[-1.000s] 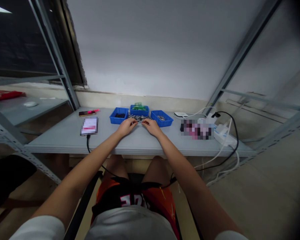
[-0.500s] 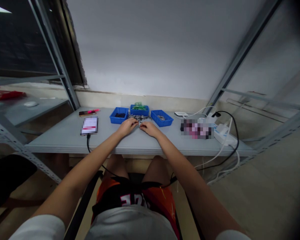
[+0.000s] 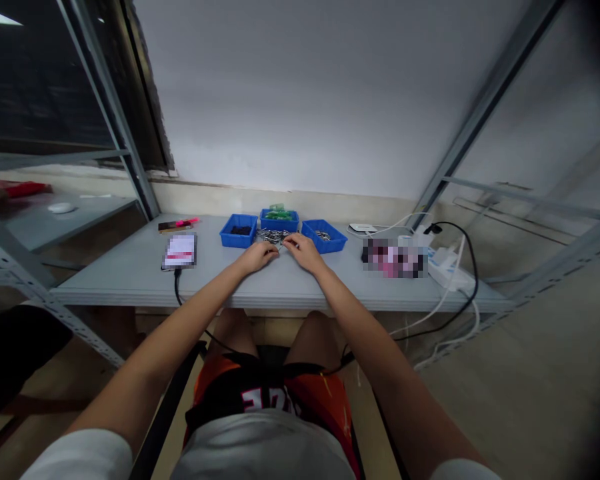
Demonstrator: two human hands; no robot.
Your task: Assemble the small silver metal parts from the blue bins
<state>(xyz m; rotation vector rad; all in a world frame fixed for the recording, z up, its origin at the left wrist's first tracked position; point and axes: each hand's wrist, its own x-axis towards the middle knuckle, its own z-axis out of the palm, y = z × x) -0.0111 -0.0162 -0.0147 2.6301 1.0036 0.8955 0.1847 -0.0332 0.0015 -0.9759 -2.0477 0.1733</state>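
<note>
Over the grey table, my left hand (image 3: 261, 256) and my right hand (image 3: 301, 251) meet with fingertips nearly touching. Both have their fingers pinched together around something small; it is too tiny to name. Just behind them lies a loose pile of thin metal pieces (image 3: 273, 236). Three blue bins surround the pile: the left bin (image 3: 237, 240) has dark small parts in it, the back bin (image 3: 279, 225) holds green plastic pieces, and the right bin (image 3: 325, 245), close to my right hand, contains small shiny metal parts.
A phone (image 3: 179, 251) with a black cable lies on the left of the table (image 3: 130, 283), a pink pen (image 3: 187, 222) behind it. To the right are a blurred-out object (image 3: 393, 259), a white power strip (image 3: 450, 270) and trailing cables. Metal posts frame both sides.
My right hand has shifted slightly up and right, its fingers now higher than the left ones. My left hand has dropped a little. More of the metal pile shows between them.
</note>
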